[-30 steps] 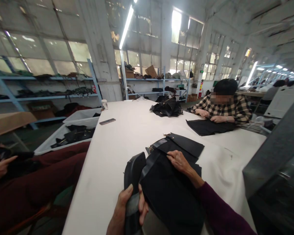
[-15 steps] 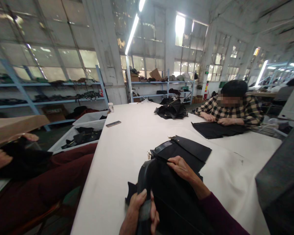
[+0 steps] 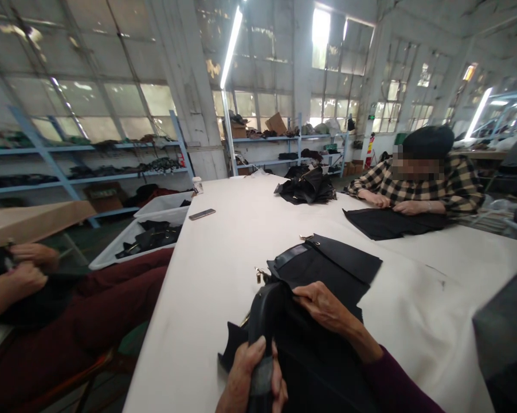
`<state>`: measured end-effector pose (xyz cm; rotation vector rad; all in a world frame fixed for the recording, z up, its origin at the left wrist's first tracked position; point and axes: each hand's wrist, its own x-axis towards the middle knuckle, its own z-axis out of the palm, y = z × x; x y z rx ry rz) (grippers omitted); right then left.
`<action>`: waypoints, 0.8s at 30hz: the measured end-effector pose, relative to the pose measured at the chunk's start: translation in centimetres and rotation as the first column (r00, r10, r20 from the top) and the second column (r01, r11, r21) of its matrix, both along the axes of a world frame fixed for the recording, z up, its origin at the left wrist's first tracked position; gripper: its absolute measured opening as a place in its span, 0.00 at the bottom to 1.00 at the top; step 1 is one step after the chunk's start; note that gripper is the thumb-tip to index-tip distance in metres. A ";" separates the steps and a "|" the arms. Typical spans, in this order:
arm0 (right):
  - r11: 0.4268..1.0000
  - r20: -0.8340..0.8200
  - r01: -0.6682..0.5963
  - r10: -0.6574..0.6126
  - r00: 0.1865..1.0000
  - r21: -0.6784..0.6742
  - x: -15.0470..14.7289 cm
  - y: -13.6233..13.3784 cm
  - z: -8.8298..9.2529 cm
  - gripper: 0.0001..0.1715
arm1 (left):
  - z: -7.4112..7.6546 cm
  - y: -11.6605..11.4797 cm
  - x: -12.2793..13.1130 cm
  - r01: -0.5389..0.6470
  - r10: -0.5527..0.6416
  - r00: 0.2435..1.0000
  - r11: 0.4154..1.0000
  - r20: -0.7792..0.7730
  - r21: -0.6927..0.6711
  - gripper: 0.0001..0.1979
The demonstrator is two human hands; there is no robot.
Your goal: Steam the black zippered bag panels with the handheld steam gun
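My left hand (image 3: 254,373) is wrapped round a smooth black curved band (image 3: 265,310) along the edge of a black fabric piece (image 3: 318,361). Pinched between the fingers of my right hand (image 3: 321,304) is the fabric's upper edge, just right of the band's bend. Gold-coloured metal clips (image 3: 258,275) show at the left of that edge. Behind it, another black piece (image 3: 327,261) with a flap and a metal clasp (image 3: 308,237) lies flat on the white table (image 3: 190,304).
Across the table a person in a checked shirt (image 3: 460,178) handles black fabric (image 3: 387,222). A black pile (image 3: 308,186) and a phone (image 3: 202,214) lie farther back. At left, another person's hands (image 3: 26,272) hold black material, beside white bins (image 3: 106,258).
The view has shifted slightly, moving the table items right. My hands keep their holds on the black piece. At left, the other person's hands have come closer together.
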<state>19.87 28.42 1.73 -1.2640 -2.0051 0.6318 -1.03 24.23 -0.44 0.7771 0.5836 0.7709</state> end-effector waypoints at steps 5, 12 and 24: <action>0.999 -0.001 -0.023 0.023 1.000 -0.046 0.0 -0.2 -0.3 0.17 | 0.0 0.0 -0.4 -0.097 0.096 0.992 0.995 0.077 0.016 0.17; 0.980 -0.032 0.137 -0.143 0.989 -0.144 -0.2 0.6 -1.1 0.16 | -0.1 -0.1 -0.9 -0.144 0.139 0.981 0.989 0.137 0.031 0.17; 0.993 -0.094 0.016 -0.027 0.995 -0.114 -0.3 0.1 -1.1 0.16 | -1.0 -0.1 0.2 -0.070 0.074 0.993 0.997 0.095 -0.040 0.17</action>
